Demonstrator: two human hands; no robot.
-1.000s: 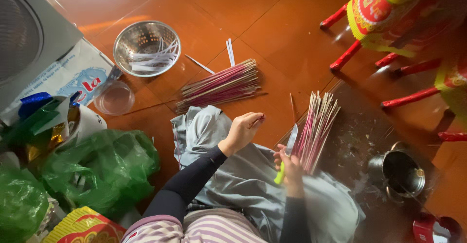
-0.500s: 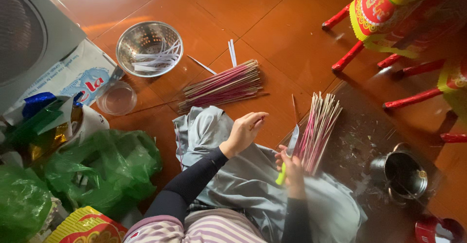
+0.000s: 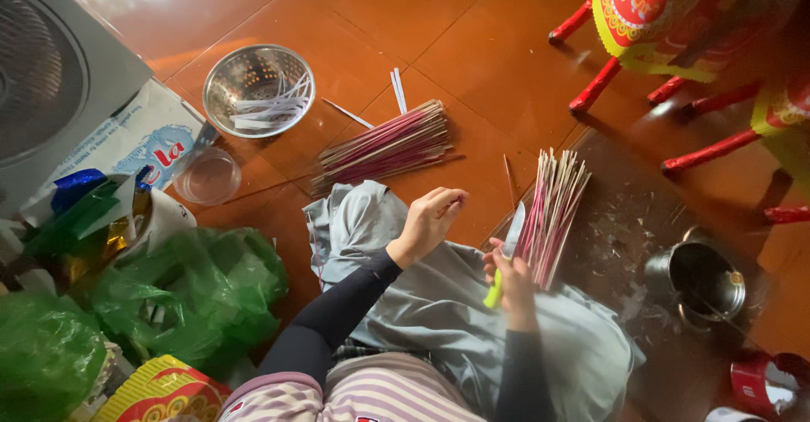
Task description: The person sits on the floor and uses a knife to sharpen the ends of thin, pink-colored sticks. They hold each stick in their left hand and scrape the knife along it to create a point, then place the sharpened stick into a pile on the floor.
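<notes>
Your right hand point(image 3: 513, 280) grips a small yellow-handled knife point(image 3: 504, 253) beside the fanned bunch of pink-and-pale thin sticks point(image 3: 553, 211) on the floor, your left hand point(image 3: 432, 219) hovers loosely curled and empty, and a second tidy stick bundle point(image 3: 384, 146) looks already finished.

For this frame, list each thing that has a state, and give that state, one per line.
Left hand: raised, fingers curled, grip unclear.
Right hand: gripping knife.
Knife: held, blade up.
Fanned sticks: spread on dark mat.
Bundled sticks: lying on floor.
Colander: upright, holding white strips.
Steel pot: upright, open.
Clear bowl: upright, looks empty.
</notes>
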